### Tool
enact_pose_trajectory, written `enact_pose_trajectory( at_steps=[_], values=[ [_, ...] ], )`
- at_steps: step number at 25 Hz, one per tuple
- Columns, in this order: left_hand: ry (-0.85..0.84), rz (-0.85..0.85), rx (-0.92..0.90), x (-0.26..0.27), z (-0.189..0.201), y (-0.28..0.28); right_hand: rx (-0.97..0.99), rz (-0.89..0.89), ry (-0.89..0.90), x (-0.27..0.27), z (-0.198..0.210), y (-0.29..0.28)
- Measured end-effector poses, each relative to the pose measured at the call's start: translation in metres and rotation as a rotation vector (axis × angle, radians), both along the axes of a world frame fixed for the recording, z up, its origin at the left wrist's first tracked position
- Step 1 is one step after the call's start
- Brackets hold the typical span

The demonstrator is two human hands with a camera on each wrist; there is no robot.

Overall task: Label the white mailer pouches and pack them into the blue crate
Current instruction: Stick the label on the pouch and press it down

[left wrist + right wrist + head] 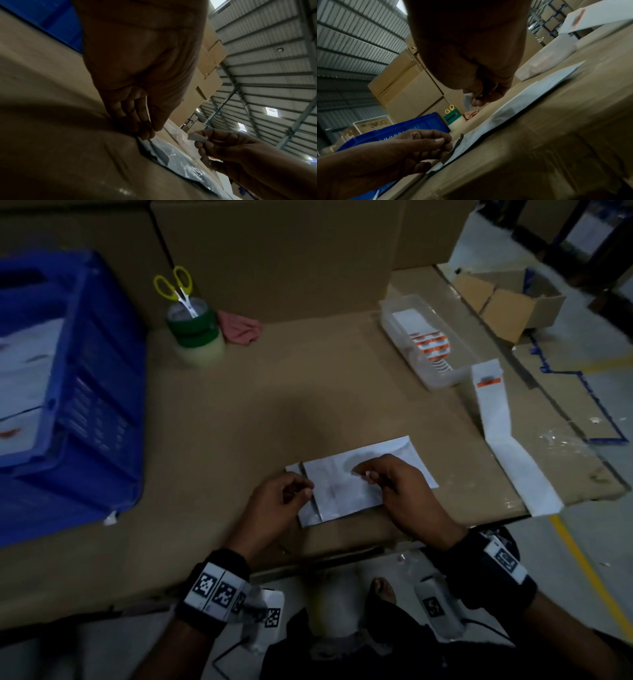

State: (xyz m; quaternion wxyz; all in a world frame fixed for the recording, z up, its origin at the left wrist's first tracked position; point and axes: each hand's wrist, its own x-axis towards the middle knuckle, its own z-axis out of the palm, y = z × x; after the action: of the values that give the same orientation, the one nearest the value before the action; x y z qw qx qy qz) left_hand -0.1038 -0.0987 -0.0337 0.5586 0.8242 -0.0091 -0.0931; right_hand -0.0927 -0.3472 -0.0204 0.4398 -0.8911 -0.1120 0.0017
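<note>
The white pouch [346, 484] lies flat under both hands. The left hand [279, 501] pinches its near-left end; the right hand [399, 484] pinches a small white strip [195, 136] above it. The blue crate [85, 392] stands far left of the left hand.

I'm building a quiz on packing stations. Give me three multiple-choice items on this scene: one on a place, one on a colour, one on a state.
1. Where do the scissors stand?
A. in the tape rolls
B. in the blue crate
C. on the mailer pouch

2. What colour are the scissor handles?
A. red
B. yellow
C. black

3. What is the right hand doing?
A. lying flat
B. gripping the scissors
C. pinching a small white piece

Answers: 1 A, blades down in the stacked rolls. 2 B, yellow loops show. 3 C, the left wrist view shows the piece between thumb and fingers.
</note>
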Motion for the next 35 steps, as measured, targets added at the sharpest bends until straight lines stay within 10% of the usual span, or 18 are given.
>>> enact_pose_trajectory(
  at_steps=[12, 22, 35],
  values=[
    [0.004, 0.009, -0.119, -0.001, -0.023, 0.010, -0.069, 0.193, 0.061, 0.003, -0.006, 0.020],
    [-0.041, -0.009, -0.112, -0.004, -0.026, 0.010, -0.340, -0.053, -0.346, 0.002, -0.022, 0.036],
    [-0.048, -0.011, -0.086, -0.004, -0.027, 0.007, -0.251, -0.030, -0.105, -0.013, -0.018, 0.025]
  ],
)
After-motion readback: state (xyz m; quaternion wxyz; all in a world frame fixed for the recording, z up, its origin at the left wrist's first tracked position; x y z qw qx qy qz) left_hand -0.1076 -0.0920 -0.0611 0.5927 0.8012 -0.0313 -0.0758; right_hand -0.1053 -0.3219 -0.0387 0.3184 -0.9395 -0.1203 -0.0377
